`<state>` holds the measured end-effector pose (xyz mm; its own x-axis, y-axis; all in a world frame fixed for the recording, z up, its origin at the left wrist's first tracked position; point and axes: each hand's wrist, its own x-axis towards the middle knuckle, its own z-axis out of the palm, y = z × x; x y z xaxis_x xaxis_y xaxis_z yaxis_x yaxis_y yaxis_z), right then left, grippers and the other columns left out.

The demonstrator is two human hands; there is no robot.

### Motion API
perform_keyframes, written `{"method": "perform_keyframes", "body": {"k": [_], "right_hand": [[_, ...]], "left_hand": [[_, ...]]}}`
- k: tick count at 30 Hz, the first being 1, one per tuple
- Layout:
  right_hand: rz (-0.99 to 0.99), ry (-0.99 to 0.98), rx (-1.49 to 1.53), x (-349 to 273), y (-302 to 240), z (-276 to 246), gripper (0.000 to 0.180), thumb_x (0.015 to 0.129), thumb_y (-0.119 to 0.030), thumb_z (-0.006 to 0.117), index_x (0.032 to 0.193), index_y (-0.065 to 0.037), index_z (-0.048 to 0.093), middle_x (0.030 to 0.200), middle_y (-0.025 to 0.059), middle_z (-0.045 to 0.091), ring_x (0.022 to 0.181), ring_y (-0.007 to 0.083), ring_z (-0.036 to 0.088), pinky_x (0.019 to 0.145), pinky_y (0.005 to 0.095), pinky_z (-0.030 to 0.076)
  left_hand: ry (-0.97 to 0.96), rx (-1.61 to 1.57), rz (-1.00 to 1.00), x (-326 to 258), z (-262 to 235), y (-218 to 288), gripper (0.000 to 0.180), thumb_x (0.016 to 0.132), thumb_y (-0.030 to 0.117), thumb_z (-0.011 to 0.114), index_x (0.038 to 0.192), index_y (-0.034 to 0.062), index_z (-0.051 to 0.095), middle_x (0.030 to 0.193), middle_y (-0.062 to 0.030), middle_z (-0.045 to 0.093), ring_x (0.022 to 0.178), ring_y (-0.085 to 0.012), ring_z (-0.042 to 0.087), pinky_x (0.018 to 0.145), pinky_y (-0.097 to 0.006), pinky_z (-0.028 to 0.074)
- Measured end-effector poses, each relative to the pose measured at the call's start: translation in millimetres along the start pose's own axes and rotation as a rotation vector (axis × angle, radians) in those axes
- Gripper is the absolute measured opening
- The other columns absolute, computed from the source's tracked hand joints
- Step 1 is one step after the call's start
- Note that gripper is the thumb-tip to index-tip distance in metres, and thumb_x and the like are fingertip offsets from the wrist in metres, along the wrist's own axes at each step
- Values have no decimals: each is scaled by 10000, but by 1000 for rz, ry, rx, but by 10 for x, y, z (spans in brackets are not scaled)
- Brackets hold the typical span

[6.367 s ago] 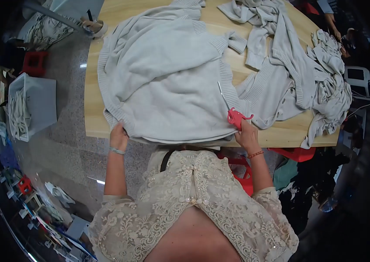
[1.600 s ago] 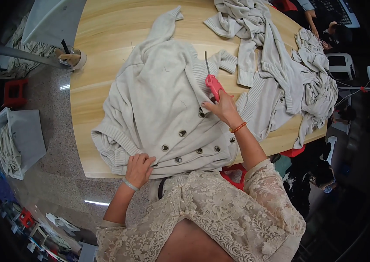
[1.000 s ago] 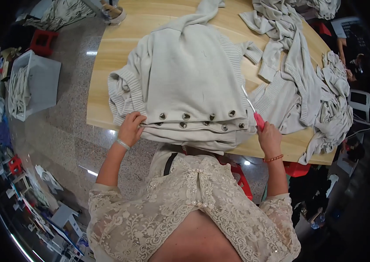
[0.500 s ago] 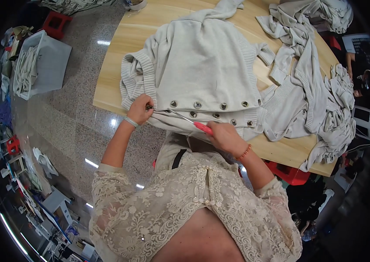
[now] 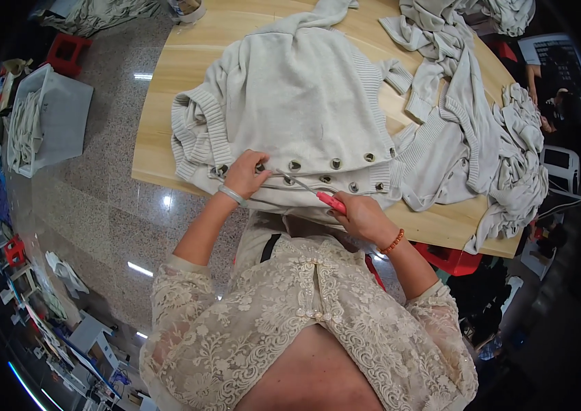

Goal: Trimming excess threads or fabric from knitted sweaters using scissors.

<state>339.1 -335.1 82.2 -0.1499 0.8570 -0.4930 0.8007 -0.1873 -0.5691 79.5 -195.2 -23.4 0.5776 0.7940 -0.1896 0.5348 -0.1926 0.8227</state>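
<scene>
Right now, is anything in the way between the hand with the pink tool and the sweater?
Nothing visible. The right hand holds the pink tool over the sweater; the left hand is near its tip.

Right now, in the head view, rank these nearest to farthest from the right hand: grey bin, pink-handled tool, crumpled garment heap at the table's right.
1. Pink-handled tool, held in the right hand.
2. Crumpled garment heap, off to the right.
3. Grey bin, far left.

the right fingers point(image 5: 347, 206) hide part of the pink handle point(image 5: 331, 201).
</scene>
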Motion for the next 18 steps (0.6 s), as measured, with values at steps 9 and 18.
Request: {"method": "perform_keyframes", "body": {"k": [9, 18], "right_hand": [[31, 29, 59, -96, -15, 223, 250, 809, -259, 669, 942, -66, 583, 729, 177, 647, 735, 380, 642, 655, 495, 495], [131, 178, 13, -487, 270, 146, 237, 832, -254, 647, 932, -53, 570, 721, 175, 645, 721, 374, 639, 640, 487, 489]], "left_hand": [[-104, 101, 161, 63, -64, -125, 189, 720, 83, 710, 885, 59, 620, 838, -88, 589, 761, -258, 562, 686, -357, 442], [-126, 19, 188, 382, 474, 253, 320, 717, 84, 750, 993, 34, 594, 886, -101, 578, 705, -226, 570, 644, -323, 476]]}}
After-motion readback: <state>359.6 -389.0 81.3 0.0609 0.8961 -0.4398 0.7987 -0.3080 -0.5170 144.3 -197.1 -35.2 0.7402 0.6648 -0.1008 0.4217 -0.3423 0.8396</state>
